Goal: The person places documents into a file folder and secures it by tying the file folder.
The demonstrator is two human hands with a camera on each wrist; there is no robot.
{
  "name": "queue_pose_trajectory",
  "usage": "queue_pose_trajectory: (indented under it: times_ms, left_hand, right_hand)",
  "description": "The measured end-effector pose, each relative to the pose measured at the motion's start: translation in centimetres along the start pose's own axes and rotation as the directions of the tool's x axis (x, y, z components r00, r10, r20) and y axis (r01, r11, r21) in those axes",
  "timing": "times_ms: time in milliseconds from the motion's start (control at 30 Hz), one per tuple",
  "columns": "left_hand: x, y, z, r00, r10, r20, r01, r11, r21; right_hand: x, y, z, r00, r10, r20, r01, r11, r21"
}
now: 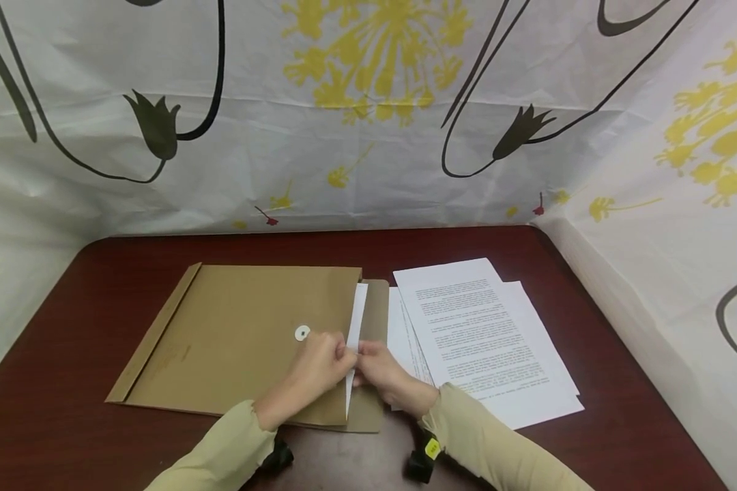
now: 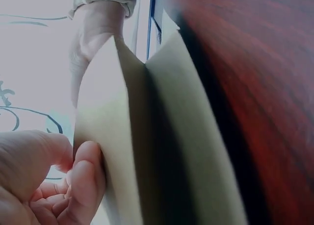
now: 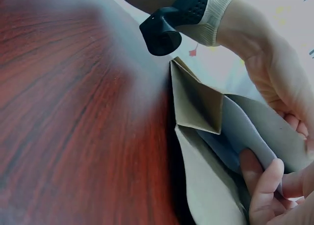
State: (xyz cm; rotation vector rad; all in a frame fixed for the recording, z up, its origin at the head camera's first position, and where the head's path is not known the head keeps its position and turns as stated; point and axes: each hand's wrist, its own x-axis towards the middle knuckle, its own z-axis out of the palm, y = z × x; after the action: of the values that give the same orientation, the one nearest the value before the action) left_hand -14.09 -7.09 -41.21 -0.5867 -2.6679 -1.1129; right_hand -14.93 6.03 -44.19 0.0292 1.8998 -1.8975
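A brown paper document envelope (image 1: 233,327) lies flat on the table with its mouth towards the right. At the mouth, my left hand (image 1: 316,365) pinches the upper panel's edge between thumb and curled fingers; the left wrist view shows that panel (image 2: 108,122) lifted off the lower one. White paper (image 1: 359,307) shows as a strip in the opening. My right hand (image 1: 385,374) grips this paper's edge, fingers reaching inside the mouth. Seen from the right wrist, the sheet (image 3: 245,127) stands between the envelope's two panels. Both hands are close together.
Several loose printed sheets (image 1: 485,334) lie overlapping on the table right of the envelope, beside the right forearm. A white round button (image 1: 302,333) sits on the envelope. Black wrist cameras (image 1: 420,464) hang under the sleeves. A patterned curtain (image 1: 368,164) surrounds the dark red table (image 1: 43,382).
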Motion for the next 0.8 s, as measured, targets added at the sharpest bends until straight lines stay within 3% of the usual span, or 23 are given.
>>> queue_pose_trajectory:
  times_ms: [167, 433, 567, 700, 800]
  left_hand:
    - [-0.2, 0.1, -0.1, 0.999, -0.013, 0.029, 0.014, 0.999, -0.043]
    - [-0.3, -0.2, -0.3, 1.0, -0.003, 0.019, 0.005, 0.993, -0.121]
    - [-0.4, -0.5, -0.4, 1.0, -0.017, 0.009, 0.018, 0.99, -0.14]
    - [-0.5, -0.7, -0.4, 0.999, -0.044, 0.024, 0.047, 0.99, -0.136]
    - [-0.5, -0.9, -0.3, 0.998, -0.055, 0.044, 0.06, 0.989, -0.135]
  right_hand:
    - [0.4, 0.1, 0.7, 1.0, -0.009, 0.001, 0.009, 1.0, 0.008]
    - [1.0, 0.3, 1.6, 0.996, -0.049, -0.069, 0.046, 0.998, -0.045]
    - [1.1, 0.2, 1.9, 0.996, -0.038, -0.076, 0.037, 0.999, -0.015]
    - [1.2, 0.1, 1.7, 0.999, 0.01, -0.034, -0.01, 1.0, 0.005]
    - [1.2, -0.1, 1.1, 0.998, 0.041, 0.053, -0.036, 0.995, -0.088]
